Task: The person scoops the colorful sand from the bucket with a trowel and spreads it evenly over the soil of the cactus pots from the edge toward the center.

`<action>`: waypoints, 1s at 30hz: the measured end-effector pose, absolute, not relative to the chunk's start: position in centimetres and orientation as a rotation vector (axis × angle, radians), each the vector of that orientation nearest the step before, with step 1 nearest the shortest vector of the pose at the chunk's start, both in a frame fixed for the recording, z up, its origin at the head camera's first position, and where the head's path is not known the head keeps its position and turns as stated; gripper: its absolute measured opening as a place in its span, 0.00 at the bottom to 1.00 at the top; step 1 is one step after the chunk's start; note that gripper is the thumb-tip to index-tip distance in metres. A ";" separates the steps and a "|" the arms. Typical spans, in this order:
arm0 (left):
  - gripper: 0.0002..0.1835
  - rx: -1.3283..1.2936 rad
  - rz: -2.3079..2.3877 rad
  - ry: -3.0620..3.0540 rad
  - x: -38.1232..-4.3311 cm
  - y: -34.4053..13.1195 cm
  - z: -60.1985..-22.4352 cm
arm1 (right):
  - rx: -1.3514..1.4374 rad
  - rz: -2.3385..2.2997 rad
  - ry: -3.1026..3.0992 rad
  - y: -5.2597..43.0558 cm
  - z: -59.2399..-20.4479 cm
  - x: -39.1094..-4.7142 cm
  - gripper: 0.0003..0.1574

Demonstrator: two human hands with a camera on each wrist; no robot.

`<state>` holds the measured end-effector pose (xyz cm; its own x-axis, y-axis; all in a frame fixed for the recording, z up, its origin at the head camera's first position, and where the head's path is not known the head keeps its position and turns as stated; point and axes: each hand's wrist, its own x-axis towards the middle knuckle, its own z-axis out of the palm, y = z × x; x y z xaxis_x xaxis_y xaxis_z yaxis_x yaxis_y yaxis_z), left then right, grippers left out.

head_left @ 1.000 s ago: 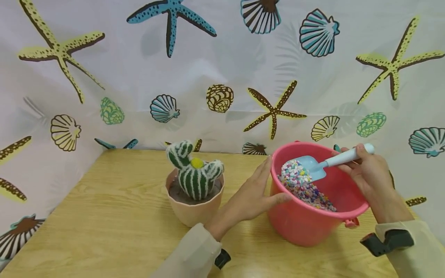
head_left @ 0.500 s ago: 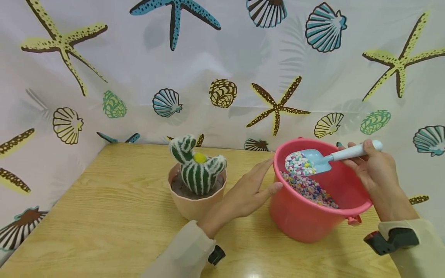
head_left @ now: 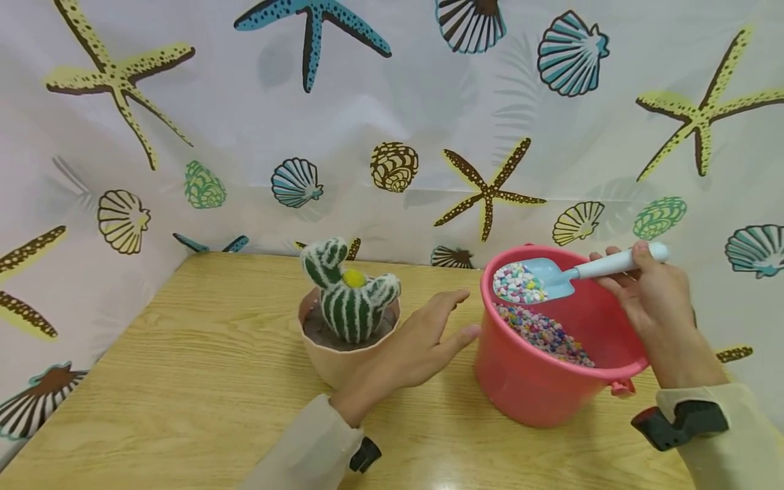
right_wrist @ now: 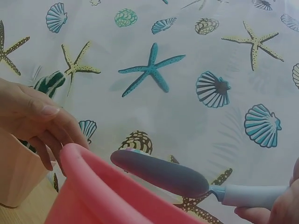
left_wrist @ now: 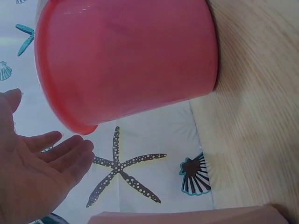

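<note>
My right hand (head_left: 658, 292) grips the white handle of a light blue hand shovel (head_left: 560, 278). Its scoop carries a heap of small colourful pebbles (head_left: 519, 282) over the mouth of a pink bucket (head_left: 533, 398). More mixed pebbles (head_left: 545, 333) lie inside the bucket along its left side. My left hand (head_left: 410, 350) hovers with relaxed fingers between the bucket and a potted cactus, holding nothing and just apart from the rim. In the left wrist view, the left palm (left_wrist: 32, 177) faces the bucket's side (left_wrist: 131, 56).
A knitted green cactus (head_left: 352, 313) with a yellow flower stands in a peach pot (head_left: 337, 364) of dark soil, left of the bucket. Both rest on a wooden table (head_left: 184, 381). A white cloth (head_left: 355, 224) printed with starfish and shells hangs behind.
My left hand has let go of the bucket's rim and drawn back left toward the cactus pot. The loaded shovel has risen slightly above the pebbles in the bucket.
</note>
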<state>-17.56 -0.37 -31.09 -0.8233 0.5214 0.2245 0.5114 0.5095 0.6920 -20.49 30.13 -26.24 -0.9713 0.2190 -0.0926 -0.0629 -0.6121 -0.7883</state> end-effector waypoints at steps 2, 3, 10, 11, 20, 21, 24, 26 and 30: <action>0.33 0.926 1.248 2.723 -17.4 -0.7 -31.1 | -0.252 2.672 -1.284 30.6 -27.0 -21.1 0.40; 0.33 0.921 1.248 2.723 -17.3 -0.8 -31.1 | -0.234 2.677 -1.271 31.0 -27.4 -21.5 0.39; 0.37 0.916 1.205 2.703 -17.1 -0.9 -31.4 | -0.219 2.674 -1.258 31.1 -27.8 -22.0 0.41; 0.37 0.916 1.199 2.707 -17.1 -0.9 -31.4 | -0.231 2.684 -1.253 30.6 -27.4 -21.7 0.40; 0.38 0.914 1.276 2.675 -16.8 -0.5 -31.4 | -0.229 2.790 -1.130 27.0 -24.5 -19.5 0.34; 0.39 0.911 1.289 2.660 -16.8 -0.1 -31.6 | -0.224 2.793 -1.128 26.9 -24.5 -19.5 0.32; 0.43 0.930 1.360 2.618 -17.0 1.1 -32.2 | -0.228 2.794 -1.117 26.7 -24.5 -19.8 0.27; 0.46 0.933 1.412 2.609 -17.1 1.9 -32.5 | -0.243 2.788 -1.121 26.5 -24.6 -19.9 0.25; 0.50 0.914 1.496 2.613 -17.1 3.1 -32.6 | -0.262 2.780 -1.110 26.1 -24.6 -20.0 0.24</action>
